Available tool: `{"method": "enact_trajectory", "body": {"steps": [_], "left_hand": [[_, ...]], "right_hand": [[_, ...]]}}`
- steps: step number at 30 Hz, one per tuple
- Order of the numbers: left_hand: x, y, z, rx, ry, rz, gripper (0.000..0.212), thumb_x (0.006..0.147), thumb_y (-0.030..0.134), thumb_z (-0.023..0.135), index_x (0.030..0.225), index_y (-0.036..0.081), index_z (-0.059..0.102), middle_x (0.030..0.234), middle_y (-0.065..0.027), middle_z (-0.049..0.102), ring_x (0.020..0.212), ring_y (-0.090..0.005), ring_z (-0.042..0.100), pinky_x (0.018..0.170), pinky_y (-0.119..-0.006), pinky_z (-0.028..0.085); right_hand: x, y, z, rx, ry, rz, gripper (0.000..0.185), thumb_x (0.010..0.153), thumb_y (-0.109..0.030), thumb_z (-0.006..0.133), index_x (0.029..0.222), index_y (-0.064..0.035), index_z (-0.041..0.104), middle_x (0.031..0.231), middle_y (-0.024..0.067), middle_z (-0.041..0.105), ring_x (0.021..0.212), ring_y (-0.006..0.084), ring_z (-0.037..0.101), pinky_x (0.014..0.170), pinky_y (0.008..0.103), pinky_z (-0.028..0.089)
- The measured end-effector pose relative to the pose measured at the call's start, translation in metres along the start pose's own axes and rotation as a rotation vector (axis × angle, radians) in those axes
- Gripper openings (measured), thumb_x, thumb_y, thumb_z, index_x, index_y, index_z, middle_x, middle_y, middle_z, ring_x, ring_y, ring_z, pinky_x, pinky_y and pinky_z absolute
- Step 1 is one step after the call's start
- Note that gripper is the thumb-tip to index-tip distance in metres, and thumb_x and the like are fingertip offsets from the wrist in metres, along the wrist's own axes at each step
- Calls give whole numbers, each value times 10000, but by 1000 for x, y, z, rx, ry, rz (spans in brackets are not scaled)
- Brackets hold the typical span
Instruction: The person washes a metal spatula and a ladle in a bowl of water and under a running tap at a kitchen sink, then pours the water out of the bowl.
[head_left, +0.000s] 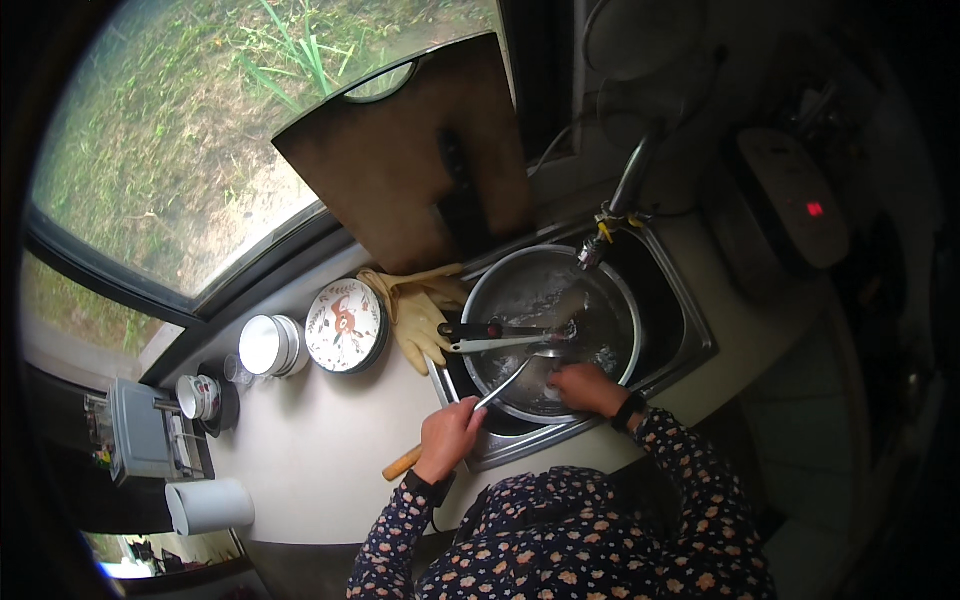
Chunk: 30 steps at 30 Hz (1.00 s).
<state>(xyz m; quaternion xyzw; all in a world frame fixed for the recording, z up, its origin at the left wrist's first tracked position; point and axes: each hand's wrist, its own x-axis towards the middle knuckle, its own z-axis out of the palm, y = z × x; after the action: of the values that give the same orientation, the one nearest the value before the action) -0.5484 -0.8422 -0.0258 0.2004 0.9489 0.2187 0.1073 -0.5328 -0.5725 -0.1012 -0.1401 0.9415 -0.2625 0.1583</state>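
My left hand (448, 439) grips a long-handled metal ladle (510, 383) by its shaft. Its wooden handle end (402, 463) sticks out beyond the hand over the counter, and its head lies at the water in a large metal basin (638, 330). Curled low over the basin's near right side is my right hand (589, 386); a small pale patch shows at its fingertips, too unclear to name. Two more utensils, one with a black handle (466, 331) and one with a pale grey handle (480, 345), lean across the basin's left rim, their far ends in the water.
The basin sits in a steel sink (701, 341) under a faucet (592, 251). Left of it are yellow rubber gloves (420, 322), stacked deer-patterned plates (345, 326) and white bowls (264, 345). A cutting board (390, 187) and a dark cleaver (461, 195) stand behind. An appliance (787, 202) with a lit display is at right.
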Motion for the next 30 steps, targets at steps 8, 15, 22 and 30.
{"method": "enact_trajectory", "body": {"steps": [8,15,22,30], "left_hand": [[49,7,13,198,144,289,176,786,231,649,892,97,604,698,-101,543,648,-295,578,547,-419,454],[81,3,32,240,193,412,121,758,178,639,853,107,612,675,-100,532,642,-300,566,542,-427,446],[105,-5,41,242,197,478,108,725,149,622,809,89,588,700,-102,552,685,-291,571,553,-418,457],[110,-1,46,347,220,514,77,719,122,595,784,85,578,709,-94,542,698,-275,557,519,-384,461]], "right_hand": [[-33,-11,5,2,280,47,120,746,-78,582,855,-72,631,819,131,572,792,327,579,704,443,488],[-47,2,27,86,470,41,103,734,-53,597,834,-57,626,813,129,568,771,321,585,673,420,498],[-45,1,28,142,507,72,97,741,-65,591,830,-40,623,814,140,558,776,325,582,676,428,498],[-44,1,31,122,499,90,80,747,-60,592,814,-57,636,811,126,575,751,316,592,654,410,496]]}}
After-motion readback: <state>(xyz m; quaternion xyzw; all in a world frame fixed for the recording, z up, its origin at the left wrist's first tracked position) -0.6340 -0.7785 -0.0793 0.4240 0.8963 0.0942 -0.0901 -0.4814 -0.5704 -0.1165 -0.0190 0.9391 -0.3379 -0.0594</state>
